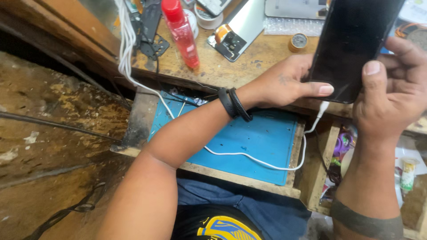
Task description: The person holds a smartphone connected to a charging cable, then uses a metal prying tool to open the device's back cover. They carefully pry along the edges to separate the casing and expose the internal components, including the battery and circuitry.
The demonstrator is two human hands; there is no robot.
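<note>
Both of my hands hold a black smartphone [353, 44] with a dark screen, upright above the front edge of the wooden bench [240, 66]. My left hand [284, 82] grips its lower left edge, thumb along the bottom. My right hand [393, 91] grips the lower right side, thumb pressed on the glass. A white charging cable [262, 161] hangs from the phone's bottom end and loops over a blue work mat [253, 140] lying in a pulled-out wooden drawer below the bench. Two black bands circle my left wrist.
On the bench stand a red plastic bottle [182, 31], a silver phone back with exposed parts [235, 31], a tape roll [209, 18] and a small round tin [298, 42]. A bundle of white cables [126, 44] hangs at the left. A drawer compartment with small items [342, 146] is at right.
</note>
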